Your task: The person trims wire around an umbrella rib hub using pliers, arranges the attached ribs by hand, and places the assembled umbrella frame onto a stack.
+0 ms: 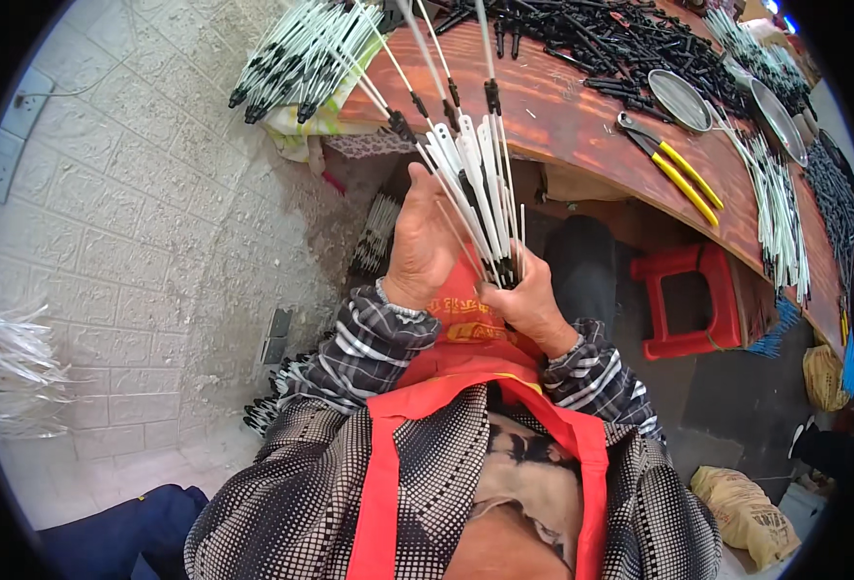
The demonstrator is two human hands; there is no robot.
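Seen from my remote seat: my two hands meet just in front of my chest, below the near edge of the wooden counter, working a fan of thin white rods with black tips. My right hand is clenched around the gathered lower ends of the rods, pinching them into one tight bundle so the upper ends splay out and up past the counter edge; that grip, I judge, keeps the ends level while the rest stays free to be sorted. My left hand lies open against the left side of the fan, palm and fingers steadying the outer rods rather than closing on them.

A finished-looking bundle of white rods lies across the counter's left corner on a folded cloth, its black ends hanging over the edge, within easy reach of my left side. A heap of loose black pieces fills the far edge. Yellow-handled pliers rest near the middle of the counter, beside two round metal dishes, and more white rods lie toward the right end. A red plastic stool stands on the floor beneath the counter, and a red apron covers my front
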